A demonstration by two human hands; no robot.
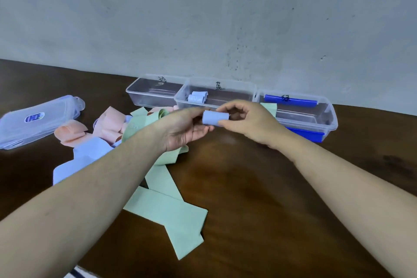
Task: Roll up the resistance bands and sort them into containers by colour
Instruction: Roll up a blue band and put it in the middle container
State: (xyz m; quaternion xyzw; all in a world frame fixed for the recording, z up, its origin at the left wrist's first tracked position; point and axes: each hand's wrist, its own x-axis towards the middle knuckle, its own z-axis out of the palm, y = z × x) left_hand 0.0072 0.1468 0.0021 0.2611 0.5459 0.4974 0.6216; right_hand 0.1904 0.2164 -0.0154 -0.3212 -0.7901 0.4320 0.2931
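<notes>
Head view: nearest, at lower centre of the frame, a flat green band lies folded on the dark wooden table, running up under the left forearm. Left of centre, a loose heap holds a lilac band and pink bands, unrolled, with more green among them. At mid-frame both hands meet above the table. The left hand lies palm-up, fingers nearly straight, its fingertips under and against a lilac roll. The right hand grasps that roll, thumb and curled fingers pinching its right end. At far left, clear lids lie stacked on the table. Behind the hands, three clear boxes stand in a row against the grey wall: the left box looks bare inside, the middle box holds two lilac rolls, and the right box has blue clips; a green band hangs at its left edge.
</notes>
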